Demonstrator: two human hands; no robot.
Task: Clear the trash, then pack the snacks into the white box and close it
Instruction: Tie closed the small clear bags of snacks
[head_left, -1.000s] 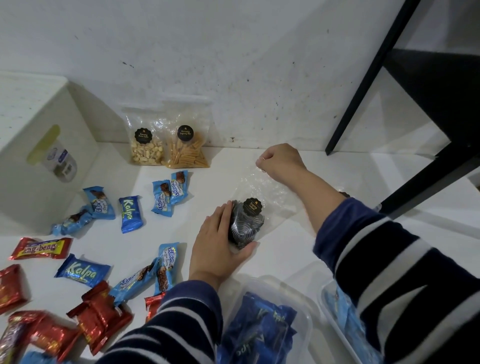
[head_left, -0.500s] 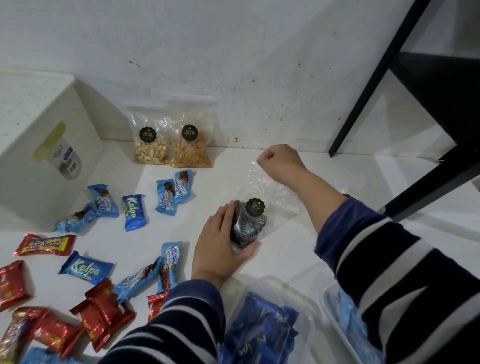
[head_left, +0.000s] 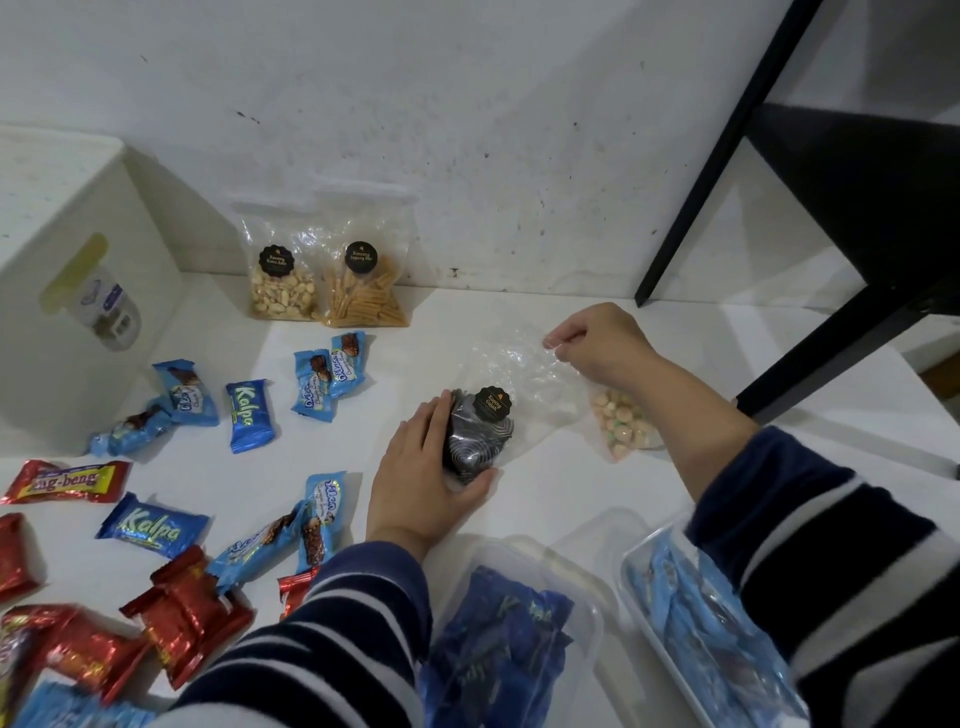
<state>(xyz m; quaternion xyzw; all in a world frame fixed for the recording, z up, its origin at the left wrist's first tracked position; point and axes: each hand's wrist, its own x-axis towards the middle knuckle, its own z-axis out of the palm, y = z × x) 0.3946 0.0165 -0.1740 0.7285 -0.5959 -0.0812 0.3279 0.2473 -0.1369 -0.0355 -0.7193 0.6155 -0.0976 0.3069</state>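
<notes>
We see the dark bag (head_left: 480, 434) lying on the counter (head_left: 545, 499), long axis running from left hand (head_left: 421, 480), flat against its bottom, to right hand (head_left: 597, 338), pinching its clear top; white box (head_left: 67, 312) well left.

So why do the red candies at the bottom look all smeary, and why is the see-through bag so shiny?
Head view: the red foil wrappers sit at the wide-angle frame's corner, where blur smears them; the crinkled clear plastic bag, pinched by the right hand, catches white glare; the left hand casts a soft shadow.
</notes>
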